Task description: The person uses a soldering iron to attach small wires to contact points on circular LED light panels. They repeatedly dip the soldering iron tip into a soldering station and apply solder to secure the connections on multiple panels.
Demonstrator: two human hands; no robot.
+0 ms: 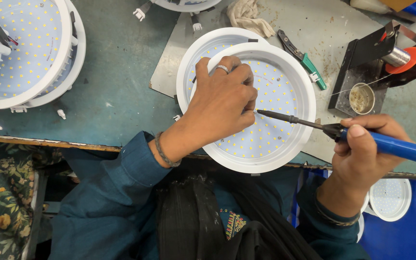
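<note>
Lighting assembly workshop, worn workbench [116, 91], round LED lamp panels [25, 53], soldering iron [362, 137], solder spool stand [386, 58], pliers [304, 60]

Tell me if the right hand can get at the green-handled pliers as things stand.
Probably yes, but not freely. The right hand is gripping the blue-handled soldering iron, so it is occupied. The green-handled pliers lie uncovered on the metal sheet, beyond the round lamp.
</note>
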